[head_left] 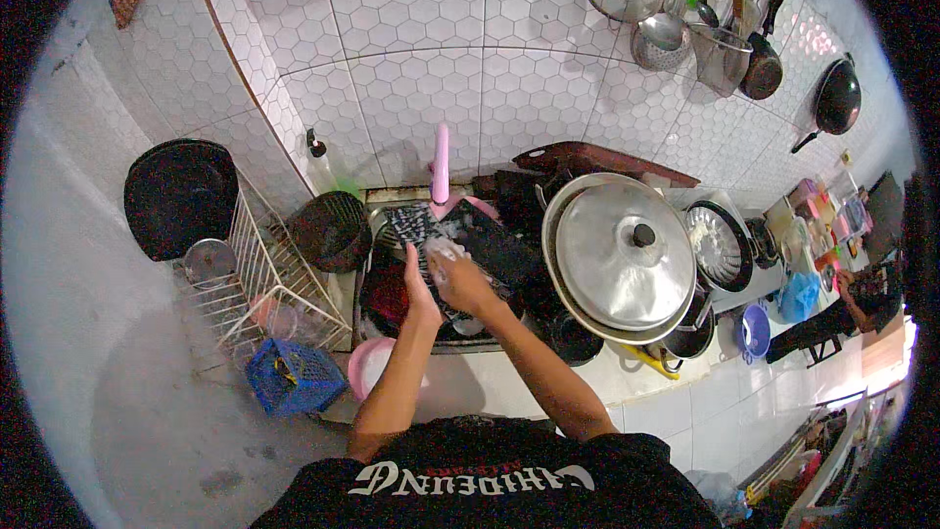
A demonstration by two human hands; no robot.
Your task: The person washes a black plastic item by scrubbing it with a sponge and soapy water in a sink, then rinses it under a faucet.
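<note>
Over a sink (418,344) crowded with dark cookware, my left hand (420,285) steadies a dark, ridged pan-like piece (410,226) covered in soap suds. My right hand (457,275) presses a foamy wad (445,248), perhaps a sponge, against its surface. Behind the hands rises a pink handle (440,162) belonging to a pan with a pink rim. A dark soapy surface (492,235) lies to the right of my right hand. The lower contents of the sink are partly hidden by my forearms.
Right of the sink stands a large lidded metal pot (624,257). On the left are a wire dish rack (279,294), a blue basket (294,378) and a pink-rimmed bowl (373,367). Strainers and ladles (661,40) hang on the tiled wall. A person (866,297) sits far right.
</note>
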